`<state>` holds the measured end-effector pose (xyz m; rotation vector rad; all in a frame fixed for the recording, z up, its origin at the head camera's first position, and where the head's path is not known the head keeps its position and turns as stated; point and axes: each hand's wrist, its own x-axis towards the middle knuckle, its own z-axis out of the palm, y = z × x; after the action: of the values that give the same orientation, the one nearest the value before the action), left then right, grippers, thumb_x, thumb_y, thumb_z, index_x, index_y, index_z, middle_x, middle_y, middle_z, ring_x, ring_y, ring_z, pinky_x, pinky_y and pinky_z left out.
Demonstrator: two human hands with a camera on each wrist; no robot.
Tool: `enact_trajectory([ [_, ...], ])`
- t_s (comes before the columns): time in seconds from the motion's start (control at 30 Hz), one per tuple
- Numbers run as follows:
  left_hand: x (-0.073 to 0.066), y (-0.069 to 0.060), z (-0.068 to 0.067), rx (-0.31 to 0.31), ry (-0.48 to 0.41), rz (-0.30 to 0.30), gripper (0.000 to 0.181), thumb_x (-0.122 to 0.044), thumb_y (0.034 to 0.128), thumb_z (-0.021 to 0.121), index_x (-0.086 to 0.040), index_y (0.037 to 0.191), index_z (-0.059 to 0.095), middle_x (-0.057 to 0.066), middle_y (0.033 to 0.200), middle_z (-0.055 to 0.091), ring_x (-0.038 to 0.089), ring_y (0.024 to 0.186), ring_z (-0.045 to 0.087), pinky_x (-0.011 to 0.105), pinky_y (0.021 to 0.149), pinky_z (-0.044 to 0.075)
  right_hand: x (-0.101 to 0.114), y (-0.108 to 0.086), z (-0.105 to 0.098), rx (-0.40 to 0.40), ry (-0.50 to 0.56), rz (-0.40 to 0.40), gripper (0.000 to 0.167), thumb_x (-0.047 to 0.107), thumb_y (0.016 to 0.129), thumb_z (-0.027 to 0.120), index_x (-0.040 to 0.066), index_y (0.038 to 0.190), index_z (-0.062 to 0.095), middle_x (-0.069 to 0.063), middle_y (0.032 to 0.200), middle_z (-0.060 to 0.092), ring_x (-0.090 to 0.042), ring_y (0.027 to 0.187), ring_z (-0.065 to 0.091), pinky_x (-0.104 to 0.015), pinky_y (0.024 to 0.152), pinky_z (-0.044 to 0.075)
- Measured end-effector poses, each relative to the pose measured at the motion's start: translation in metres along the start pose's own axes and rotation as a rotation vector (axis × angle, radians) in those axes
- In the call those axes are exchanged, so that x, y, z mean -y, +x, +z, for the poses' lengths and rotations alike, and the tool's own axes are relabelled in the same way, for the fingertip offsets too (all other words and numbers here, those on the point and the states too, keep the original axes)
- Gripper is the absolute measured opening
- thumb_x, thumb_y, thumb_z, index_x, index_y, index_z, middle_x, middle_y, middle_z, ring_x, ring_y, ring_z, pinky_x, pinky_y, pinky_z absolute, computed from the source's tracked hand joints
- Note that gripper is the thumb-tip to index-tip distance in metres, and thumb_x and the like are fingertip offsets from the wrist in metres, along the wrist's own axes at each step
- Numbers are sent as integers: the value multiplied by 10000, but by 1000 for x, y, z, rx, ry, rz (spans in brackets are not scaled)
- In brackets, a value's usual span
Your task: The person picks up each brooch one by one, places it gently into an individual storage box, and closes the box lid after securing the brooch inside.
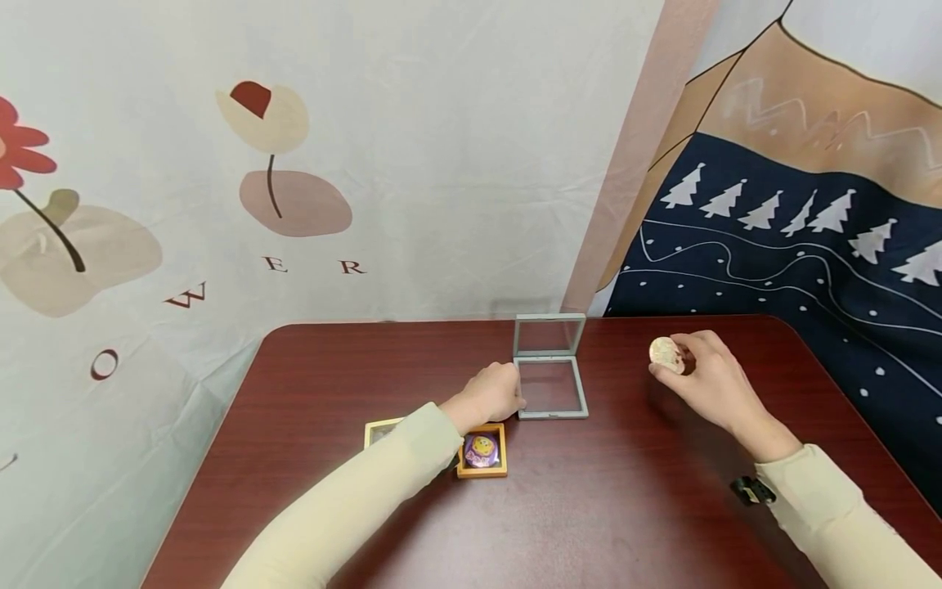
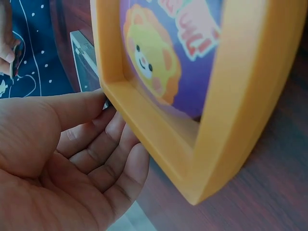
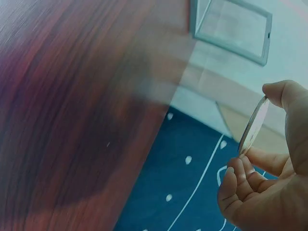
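My left hand (image 1: 491, 393) is at the left edge of a grey hinged display case (image 1: 553, 415), its thumb and index finger pinching that rim. The case lies unfolded, its lid tilted up at the back, with clear film in both halves. In the left wrist view the fingertips are partly hidden behind a yellow frame (image 2: 144, 115). To the right, above the table, my right hand (image 1: 714, 384) holds a round, pale badge (image 1: 664, 353) by its edge between thumb and fingers. The right wrist view shows this badge (image 3: 253, 126) nearly edge-on.
The yellow frame (image 1: 482, 473), holding a purple badge (image 1: 482, 450) with a lion picture, lies under my left wrist. A second yellow-edged frame (image 1: 383, 425) is mostly covered by the left sleeve. Printed cloths (image 1: 456, 164) hang behind the dark red table (image 1: 625, 507).
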<state>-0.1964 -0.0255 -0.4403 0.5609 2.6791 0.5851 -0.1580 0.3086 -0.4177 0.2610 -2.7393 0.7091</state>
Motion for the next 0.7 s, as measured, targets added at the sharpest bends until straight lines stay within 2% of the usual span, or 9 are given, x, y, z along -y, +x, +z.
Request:
enact_trajectory([
  [0.3, -3, -2, 3, -5, -2, 20, 196, -183, 946, 795, -117, 766, 757, -49, 728, 704, 93, 624, 592, 306, 670, 534, 22, 2, 16, 22, 46, -32, 519, 238, 889, 826, -86, 1253, 650, -182, 1126, 595, -316, 941, 626, -439, 774, 522],
  [0.7, -9, -5, 6, 1, 28, 50, 297, -185, 938, 799, -122, 661, 714, -58, 628, 631, 92, 540, 498, 265, 579, 458, 41, 2, 37, 57, 73, -81, 508, 256, 863, 847, -48, 1228, 668, -135, 1117, 603, -251, 930, 576, -423, 764, 502],
])
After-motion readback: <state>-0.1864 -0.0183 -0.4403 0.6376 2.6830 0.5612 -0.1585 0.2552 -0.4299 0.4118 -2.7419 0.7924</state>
